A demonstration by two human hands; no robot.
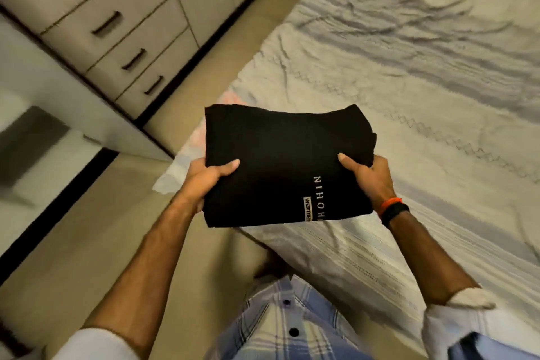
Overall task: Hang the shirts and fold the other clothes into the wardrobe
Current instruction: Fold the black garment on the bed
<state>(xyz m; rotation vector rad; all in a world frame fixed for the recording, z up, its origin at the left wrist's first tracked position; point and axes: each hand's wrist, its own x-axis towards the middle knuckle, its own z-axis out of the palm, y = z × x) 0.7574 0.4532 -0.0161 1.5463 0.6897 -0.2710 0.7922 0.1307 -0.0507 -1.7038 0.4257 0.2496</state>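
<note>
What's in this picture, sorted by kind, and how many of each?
Folded black garment with white lettering: 1
Hands holding it, left hand and right hand: 2
Beige drawers with dark bar handles: 3
Bed with a rumpled pale striped cover: 1
Total: 7

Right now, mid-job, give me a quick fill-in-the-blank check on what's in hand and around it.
1. Both hands hold a folded garment coloured ____.
2. The bands sit on the ____ wrist.
3. The drawers with dark handles are to the person's ____.
4. The left hand and right hand hold the garment above the edge of the ____.

Missing words: black; right; left; bed
</note>
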